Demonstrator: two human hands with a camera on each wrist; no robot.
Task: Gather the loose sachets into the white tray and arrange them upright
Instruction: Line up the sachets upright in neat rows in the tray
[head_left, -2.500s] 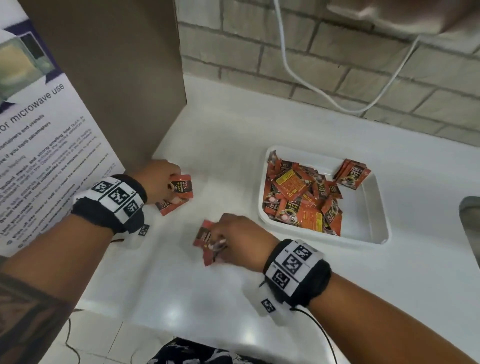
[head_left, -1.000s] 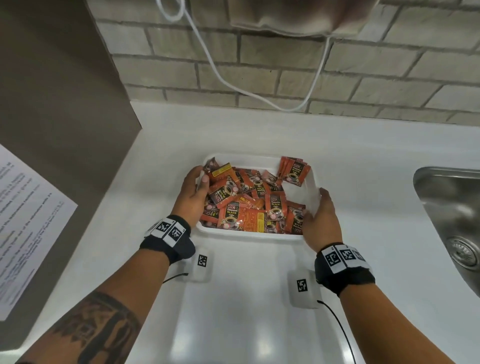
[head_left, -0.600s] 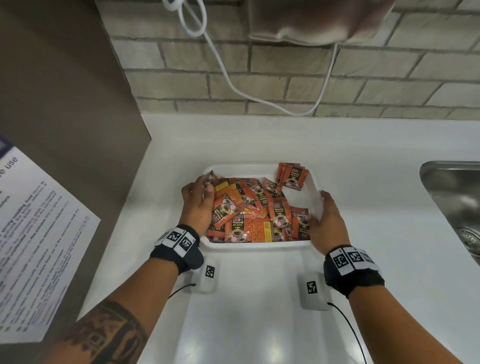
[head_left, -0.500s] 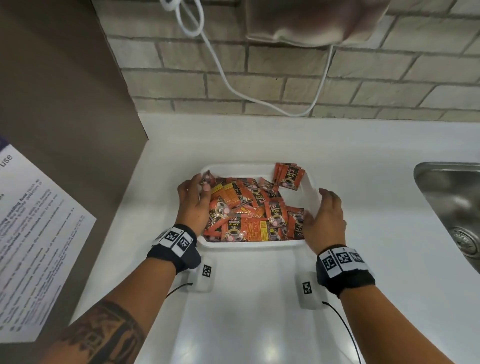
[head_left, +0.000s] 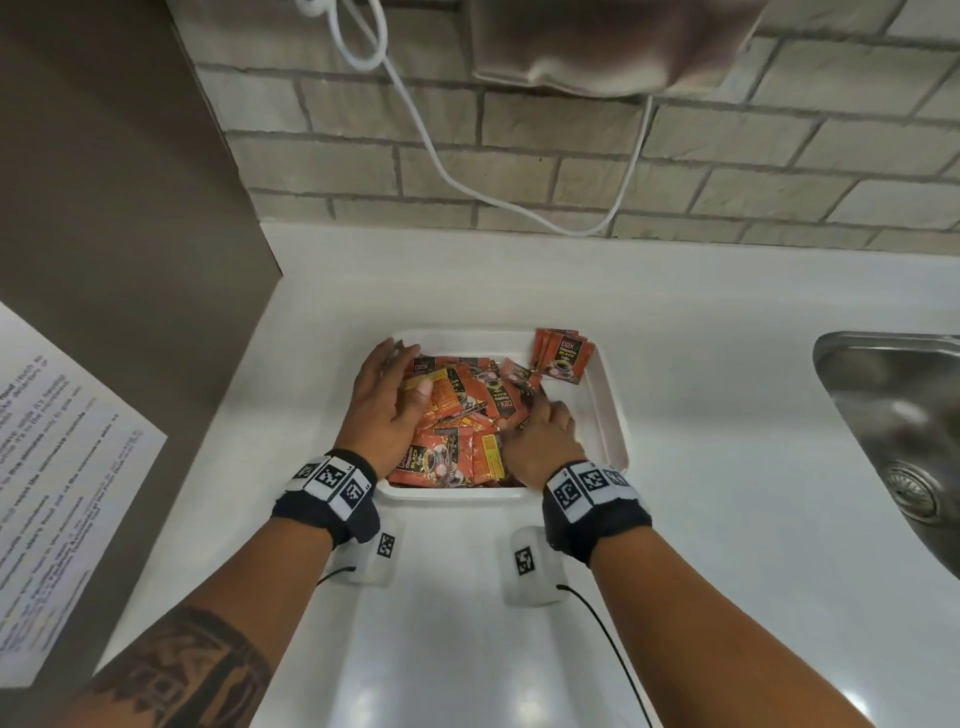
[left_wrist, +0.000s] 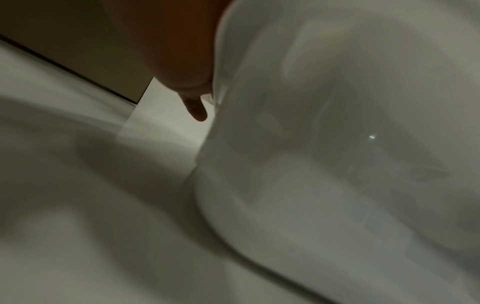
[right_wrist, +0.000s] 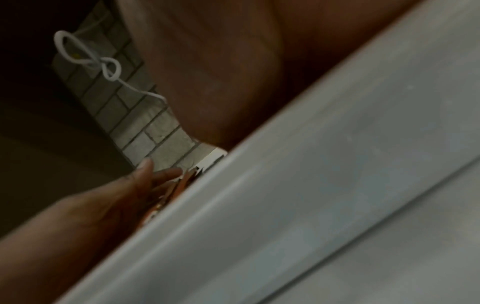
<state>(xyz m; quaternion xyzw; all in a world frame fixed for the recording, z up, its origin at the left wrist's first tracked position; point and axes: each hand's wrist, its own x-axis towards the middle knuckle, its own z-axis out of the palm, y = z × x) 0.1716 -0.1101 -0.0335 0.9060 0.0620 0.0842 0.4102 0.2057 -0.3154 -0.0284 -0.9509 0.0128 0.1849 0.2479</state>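
Note:
A white tray (head_left: 614, 415) sits on the white counter, filled with a jumbled pile of orange sachets (head_left: 470, 415). A small stack of sachets (head_left: 563, 356) leans upright in the tray's far right corner. My left hand (head_left: 387, 400) lies with straight fingers on the left of the pile, thumb on a sachet. My right hand (head_left: 540, 431) is at the right of the pile, its fingers curled down among the sachets with the tips hidden. The left wrist view shows only the tray's outer wall (left_wrist: 311, 144). In the right wrist view the tray rim (right_wrist: 285, 185) hides most of the sachets.
A steel sink (head_left: 893, 415) is set in the counter at the right. A brown panel (head_left: 130, 208) with a printed notice (head_left: 52, 467) stands on the left. A white cord (head_left: 467, 182) hangs on the brick wall behind, under a wall appliance (head_left: 597, 41).
Both hands held loose sachets on the counter, then went to the tray's outer sides. Now both have come inside the tray onto the pile.

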